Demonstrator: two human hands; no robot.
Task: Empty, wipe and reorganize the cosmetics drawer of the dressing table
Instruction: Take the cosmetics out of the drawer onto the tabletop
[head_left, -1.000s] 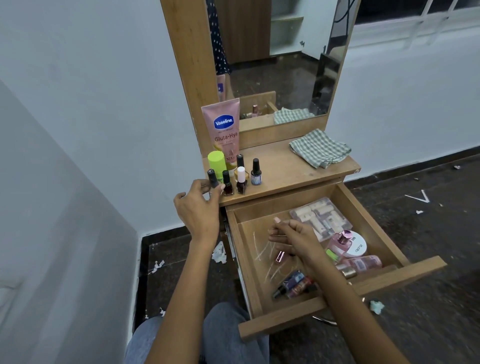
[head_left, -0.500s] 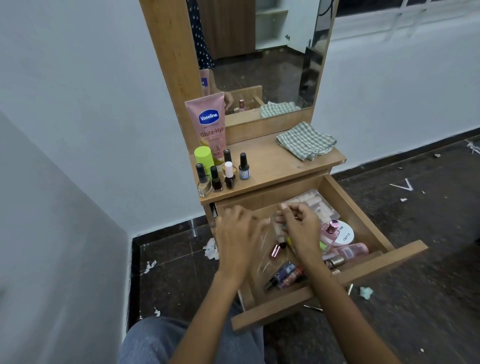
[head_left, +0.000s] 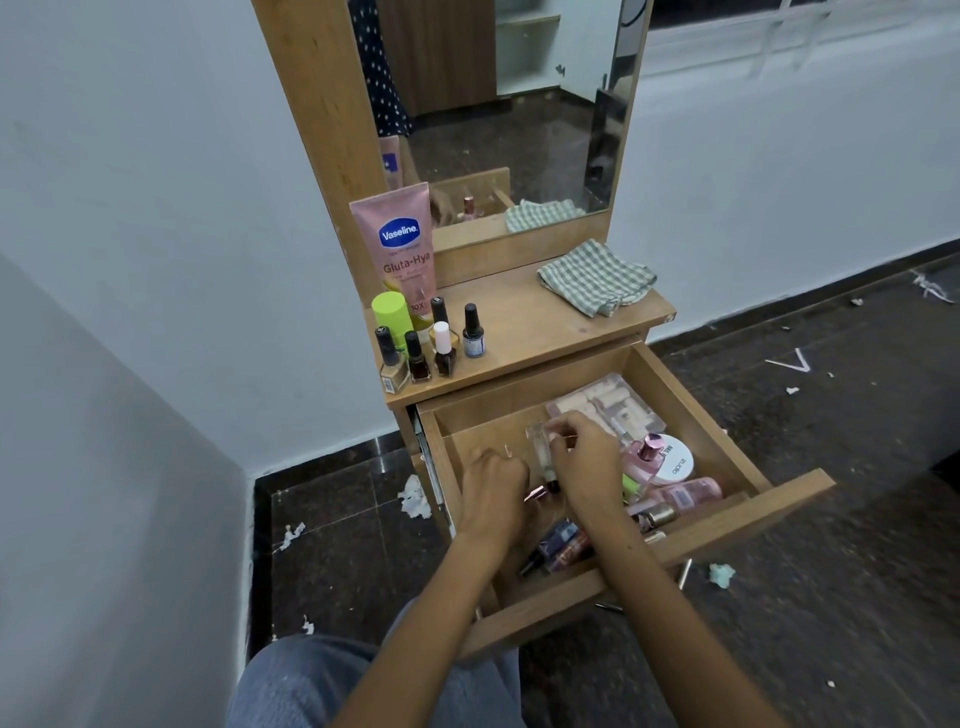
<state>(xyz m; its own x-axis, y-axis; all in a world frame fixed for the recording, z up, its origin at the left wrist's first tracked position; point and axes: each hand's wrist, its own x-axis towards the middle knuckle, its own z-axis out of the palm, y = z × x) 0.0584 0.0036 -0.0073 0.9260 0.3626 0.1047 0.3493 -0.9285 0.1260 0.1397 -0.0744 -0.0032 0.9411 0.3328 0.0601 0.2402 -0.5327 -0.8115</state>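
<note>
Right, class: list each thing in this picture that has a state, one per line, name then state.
drawer: pulled open, cosmetics inside.
checked cloth: folded, lying on the tabletop.
Vaseline tube: upright on its cap, leaning on the mirror frame.
nail polish bottles: upright, capped, on the tabletop.
right hand: pinching a clear bottle.
left hand: in the drawer, fingers curled; contents hidden.

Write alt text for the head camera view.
Both hands, left hand and right hand, reach into the open wooden drawer of cosmetics; the right pinches a clear bottle. On the tabletop stand a Vaseline tube, nail polish bottles and a folded checked cloth.
</note>
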